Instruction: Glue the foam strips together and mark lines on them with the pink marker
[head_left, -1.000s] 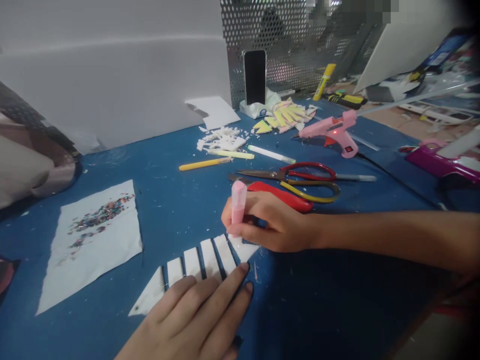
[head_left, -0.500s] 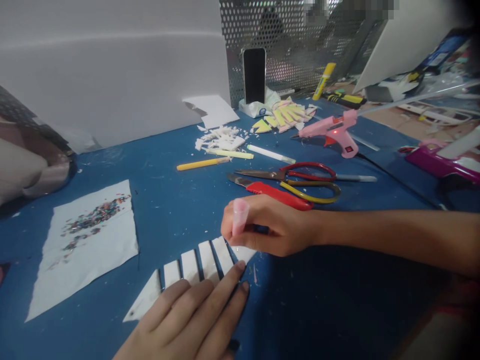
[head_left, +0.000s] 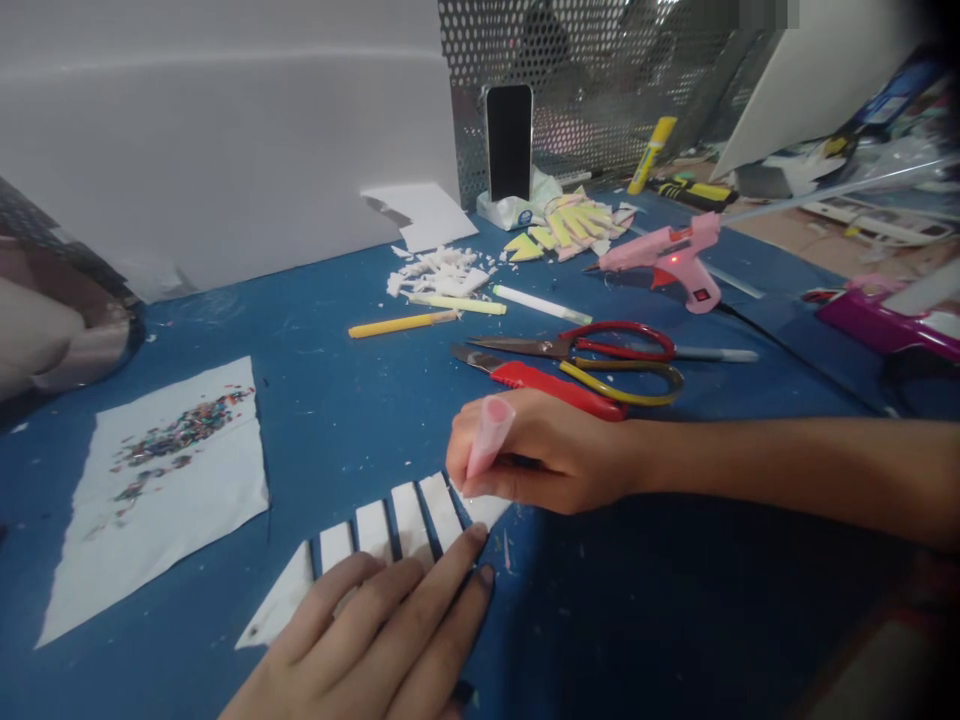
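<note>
My right hand (head_left: 544, 450) is closed around a pink marker pen (head_left: 491, 432), whose upper end leans to the right. Its tip is hidden behind my fingers, over the white pointed piece (head_left: 486, 507) at the right end of a row. Several white strips (head_left: 409, 515) lie side by side with narrow gaps, and a white triangular piece (head_left: 281, 595) with a small dark dot ends the row at the left. Flat across the lower parts of the strips rests my left hand (head_left: 375, 630), fingers stretched out, fingertips near the right-hand piece.
Behind my right hand lie a red-handled cutter (head_left: 551, 388) and scissors (head_left: 626, 345). A pink glue gun (head_left: 675, 258) with its red light on stands further back. White scraps (head_left: 439, 272), yellow pieces (head_left: 570, 225) and a phone (head_left: 509, 145) are beyond. Left is paper (head_left: 202, 500) with coloured bits.
The pink marker pen has tipped further to the right in my right hand. My left hand stays over the strips. The whole view has shifted slightly.
</note>
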